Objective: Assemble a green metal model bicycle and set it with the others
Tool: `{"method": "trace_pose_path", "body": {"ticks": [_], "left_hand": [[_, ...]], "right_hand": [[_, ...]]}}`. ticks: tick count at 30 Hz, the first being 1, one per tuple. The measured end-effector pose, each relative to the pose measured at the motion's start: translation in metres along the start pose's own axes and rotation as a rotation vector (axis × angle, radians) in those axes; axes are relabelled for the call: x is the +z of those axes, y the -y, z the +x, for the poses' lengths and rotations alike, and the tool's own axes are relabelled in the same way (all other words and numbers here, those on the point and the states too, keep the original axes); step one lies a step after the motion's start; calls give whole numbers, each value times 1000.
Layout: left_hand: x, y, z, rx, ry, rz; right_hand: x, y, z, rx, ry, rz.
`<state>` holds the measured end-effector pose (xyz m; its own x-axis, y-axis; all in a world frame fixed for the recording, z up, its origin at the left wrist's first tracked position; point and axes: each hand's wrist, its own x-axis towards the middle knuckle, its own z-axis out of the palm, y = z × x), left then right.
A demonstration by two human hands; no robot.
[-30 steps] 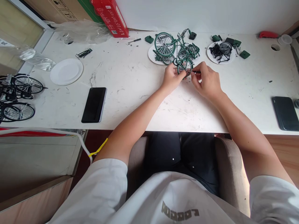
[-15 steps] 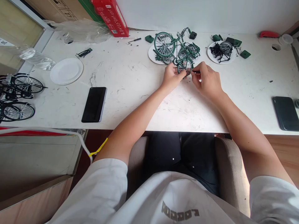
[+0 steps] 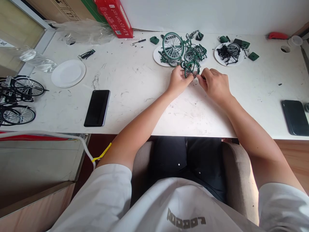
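Observation:
A green model bicycle (image 3: 173, 45) is tilted over a white plate (image 3: 158, 60) heaped with other green bicycle parts. My left hand (image 3: 179, 80) grips this bicycle by its near, smaller-looking wheel, thumb on the rim. Just right of that wheel, my right hand (image 3: 213, 82) is closed, thumb and fingers pinched together at the wheel's edge. What sits in the right fingers is mostly hidden; only a small dark bit shows there.
A second plate (image 3: 217, 61) with black parts stands at the right, green pieces around it. Phones (image 3: 97, 108) (image 3: 294, 116) lie left and right. Empty plates (image 3: 68, 73), black bicycles (image 3: 19, 114), a screwdriver (image 3: 139, 41) and a red box (image 3: 114, 17) are further left.
The green bicycle has shifted slightly right, and its handlebar has turned. My right fingers have curled round, covering most of the dark thin item seen in them before.

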<state>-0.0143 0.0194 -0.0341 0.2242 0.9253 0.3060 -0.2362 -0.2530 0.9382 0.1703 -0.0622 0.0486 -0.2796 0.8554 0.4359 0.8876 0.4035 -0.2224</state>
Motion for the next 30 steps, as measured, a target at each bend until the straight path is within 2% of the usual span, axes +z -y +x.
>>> {"method": "trace_pose_path", "body": {"ticks": [5, 14, 21, 30], "left_hand": [[1, -3, -1, 12, -41, 26], [-5, 10, 2, 17, -84, 59], [-2, 6, 2, 18, -100, 47], [-8, 20, 7, 39, -60, 49]], "right_hand": [[3, -1, 0, 19, 9, -11], [0, 8, -2, -1, -37, 45], [1, 5, -2, -13, -31, 49], [-2, 5, 0, -7, -27, 39]]}}
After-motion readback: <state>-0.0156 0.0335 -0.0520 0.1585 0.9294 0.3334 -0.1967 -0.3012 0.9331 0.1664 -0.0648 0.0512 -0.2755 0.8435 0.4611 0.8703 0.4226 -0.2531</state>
